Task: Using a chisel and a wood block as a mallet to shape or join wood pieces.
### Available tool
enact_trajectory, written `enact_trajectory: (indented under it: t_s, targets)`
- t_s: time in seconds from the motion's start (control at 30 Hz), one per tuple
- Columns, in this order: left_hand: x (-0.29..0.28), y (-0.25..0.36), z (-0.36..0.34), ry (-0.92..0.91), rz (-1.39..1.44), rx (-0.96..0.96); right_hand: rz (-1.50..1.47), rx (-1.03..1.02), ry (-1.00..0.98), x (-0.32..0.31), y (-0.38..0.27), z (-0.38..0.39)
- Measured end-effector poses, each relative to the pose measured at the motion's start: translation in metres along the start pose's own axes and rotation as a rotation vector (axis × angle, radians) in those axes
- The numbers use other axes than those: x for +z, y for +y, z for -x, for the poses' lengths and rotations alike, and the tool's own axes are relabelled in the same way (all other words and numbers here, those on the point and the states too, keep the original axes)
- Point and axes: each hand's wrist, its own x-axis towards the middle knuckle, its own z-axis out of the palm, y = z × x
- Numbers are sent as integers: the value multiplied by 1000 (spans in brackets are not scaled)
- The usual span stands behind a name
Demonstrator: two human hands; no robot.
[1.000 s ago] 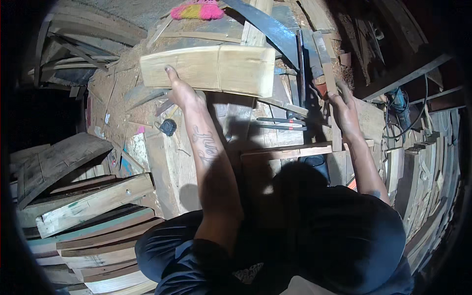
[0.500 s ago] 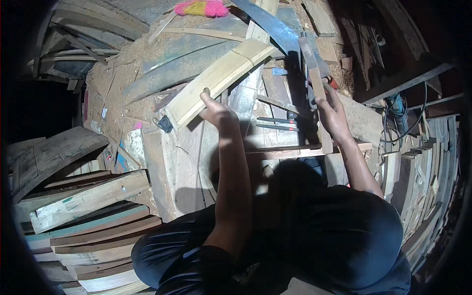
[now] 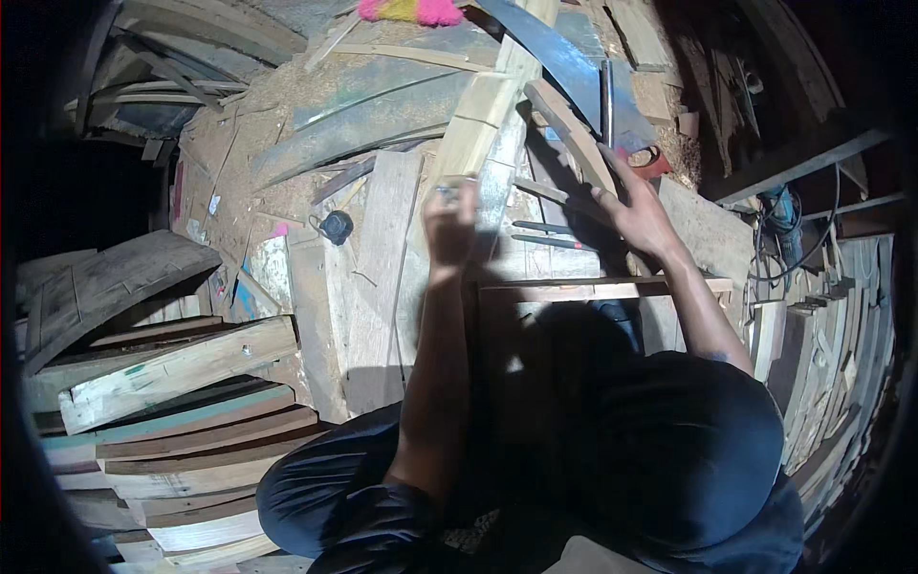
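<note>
My left hand (image 3: 451, 225) is closed around the near end of a pale wooden board (image 3: 475, 120), its fingers smeared by motion. The board points away from me and has a dark line across it. At the right, my right hand (image 3: 639, 212) grips a narrow brown wooden strip (image 3: 574, 134), which slants up and left. Beside that strip is a thin dark metal bar (image 3: 607, 100). A handsaw (image 3: 550, 53) with a red handle lies beyond. Two dark pencil-like sticks (image 3: 542, 228) lie on the boards between my hands.
A small dark round object (image 3: 335, 227) sits on boards at the left. Stacked planks (image 3: 206, 450) fill the lower left, and more stand at the right (image 3: 803, 354). A pink and yellow fuzzy thing (image 3: 411, 11) lies far off amid sawdust. A corded blue tool (image 3: 790, 225) hangs right.
The pale board has swung from a diagonal to point nearly straight away from me. The wooden strip in my right hand has tilted to the left.
</note>
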Motion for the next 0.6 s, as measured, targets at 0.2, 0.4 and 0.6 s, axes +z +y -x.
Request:
enact_trajectory:
  t_s: [0.2, 0.4, 0.6]
  targets:
    - [-52, -24, -8, 268, -311, -236, -50, 31, 46, -2, 13, 8]
    - [-57, -35, -13, -75, -639, -348, -118, 36, -13, -14, 17, 15]
    - [-27, -7, -37, -250, -613, -317, -171, 39, 10, -21, 19, 24]
